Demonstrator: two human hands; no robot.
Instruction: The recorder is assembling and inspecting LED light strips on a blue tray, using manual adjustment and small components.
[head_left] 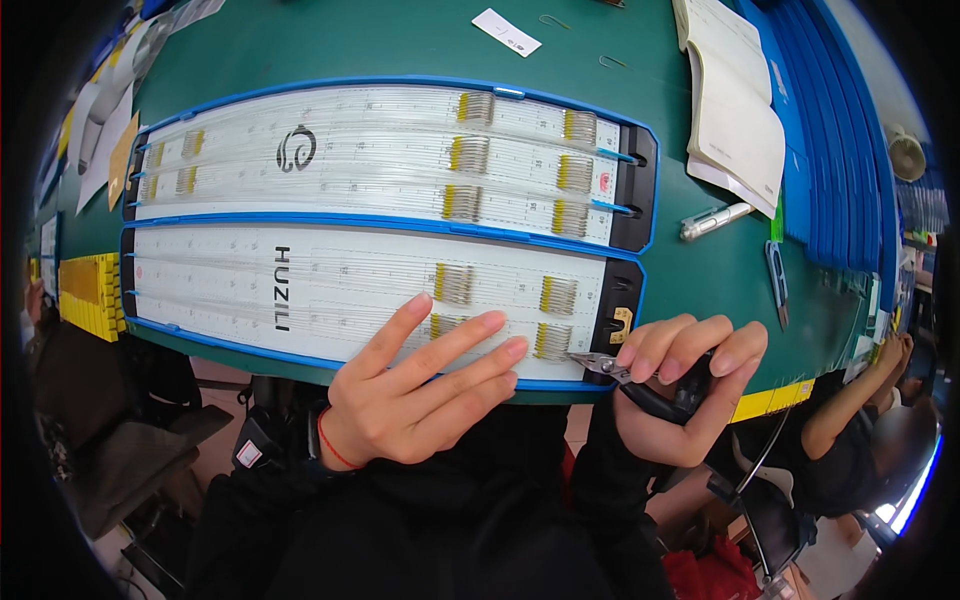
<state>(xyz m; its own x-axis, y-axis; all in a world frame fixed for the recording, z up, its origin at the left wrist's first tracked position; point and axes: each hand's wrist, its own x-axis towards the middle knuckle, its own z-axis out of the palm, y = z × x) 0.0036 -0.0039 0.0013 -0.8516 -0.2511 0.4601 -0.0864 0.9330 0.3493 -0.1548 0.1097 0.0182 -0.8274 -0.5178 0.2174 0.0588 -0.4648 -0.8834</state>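
A long blue-rimmed case (400,222) lies unfolded on the table, its two white panels holding thin clear lines. Clusters of what look like fishing hooks with yellow ends (455,284) sit in rows across both panels. My left hand (415,395) rests with fingers spread on the near panel, over the lines and partly over one cluster. In my right hand (680,380) is a pair of small nippers (668,398) with dark handles. Their metal jaws point left at the near-right hook cluster (553,341); whether they touch it I cannot tell.
On the green table (400,40) are an open notebook (735,110), a silver pen-like tool (715,221), a cutter knife (776,280) and a white card (506,32). Stacked blue cases (845,150) stand at the right. Yellow rulers (92,295) edge the table. Another person (850,440) sits at the right.
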